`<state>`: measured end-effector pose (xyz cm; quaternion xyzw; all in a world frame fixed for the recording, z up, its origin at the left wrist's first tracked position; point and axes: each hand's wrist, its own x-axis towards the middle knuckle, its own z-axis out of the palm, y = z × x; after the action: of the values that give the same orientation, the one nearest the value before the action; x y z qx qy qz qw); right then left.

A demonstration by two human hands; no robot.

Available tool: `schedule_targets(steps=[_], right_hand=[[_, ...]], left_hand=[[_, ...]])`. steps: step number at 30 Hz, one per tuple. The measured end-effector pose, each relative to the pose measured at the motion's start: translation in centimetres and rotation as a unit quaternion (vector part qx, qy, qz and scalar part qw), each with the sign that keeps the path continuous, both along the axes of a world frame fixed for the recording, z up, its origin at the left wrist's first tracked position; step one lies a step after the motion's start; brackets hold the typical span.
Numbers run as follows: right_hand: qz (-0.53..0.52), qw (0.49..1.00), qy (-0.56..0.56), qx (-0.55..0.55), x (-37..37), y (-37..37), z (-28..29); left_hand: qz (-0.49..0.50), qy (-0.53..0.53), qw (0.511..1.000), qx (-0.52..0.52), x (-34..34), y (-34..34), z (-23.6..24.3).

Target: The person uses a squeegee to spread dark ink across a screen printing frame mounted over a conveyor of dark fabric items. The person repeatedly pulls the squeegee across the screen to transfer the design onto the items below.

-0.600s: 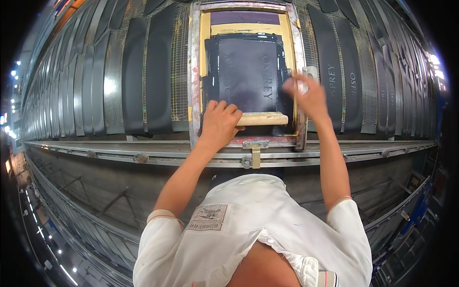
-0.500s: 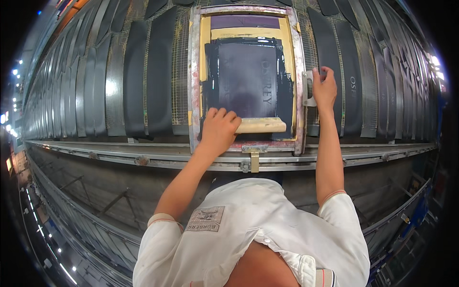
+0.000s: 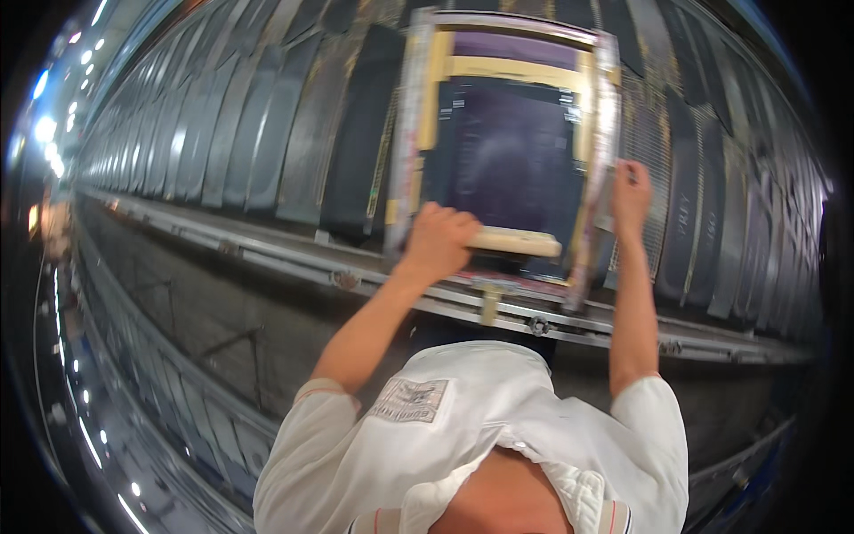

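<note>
A screen-printing frame (image 3: 415, 142) with a pale, stained rim lies over the dark strips in front of me. Dark ink coats its mesh (image 3: 511, 160), and yellow tape lines the inside edges. In its near part rests a squeegee (image 3: 516, 241) with a pale bar-shaped handle. My left hand (image 3: 438, 242) is closed round the squeegee's left end. At the frame's right side, my right hand (image 3: 631, 200) has its fingers curled at the metal side handle (image 3: 606, 209), which is blurred and partly hidden.
Rows of dark strips (image 3: 356, 133) lie side by side on the long table, left and right of the frame. Along the near edge runs a metal rail (image 3: 267, 254) with knobs, and a brass-coloured bracket (image 3: 489, 304) on the frame meets it. Ceiling lights shine at far left.
The view has turned, and the frame has shifted along the rail with both hands staying at it. Lettering seen through the mesh earlier no longer shows. The squeegee stays in the frame's near part.
</note>
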<state>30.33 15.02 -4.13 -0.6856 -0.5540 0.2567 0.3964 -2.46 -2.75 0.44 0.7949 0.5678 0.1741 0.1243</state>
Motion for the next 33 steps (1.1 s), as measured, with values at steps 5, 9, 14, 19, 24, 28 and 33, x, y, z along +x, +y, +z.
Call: schedule_targets(steps=[5,9,14,19,24,28,33], right_hand=[[0.008,0.997,0.082,0.015,-3.1,-1.0,-1.3],[-0.017,0.994,0.105,0.014,-0.5,1.1,-2.7],[-0.045,0.997,0.057,-0.006,0.4,1.3,-2.9],[-0.029,0.998,-0.052,0.029,0.9,2.2,-4.5],[-0.015,0.985,-0.14,-0.098,1.6,0.7,-0.9],[0.127,0.961,-0.234,-0.072,1.0,3.5,3.6],[0.385,0.915,-0.118,-0.016,-5.5,10.3,8.9]], left_hand=[[0.029,0.016,0.999,0.009,0.6,-2.7,2.3],[0.002,0.068,0.997,0.036,3.9,-2.4,1.2],[-0.046,0.054,0.997,0.03,2.8,-3.4,0.0],[-0.061,0.046,0.996,0.048,2.3,-1.7,-0.2],[-0.049,0.039,0.995,0.077,1.4,7.0,-1.8],[-0.047,0.048,0.995,0.076,-0.1,16.4,-2.2],[-0.038,0.014,0.999,0.003,-1.1,23.3,0.4]])
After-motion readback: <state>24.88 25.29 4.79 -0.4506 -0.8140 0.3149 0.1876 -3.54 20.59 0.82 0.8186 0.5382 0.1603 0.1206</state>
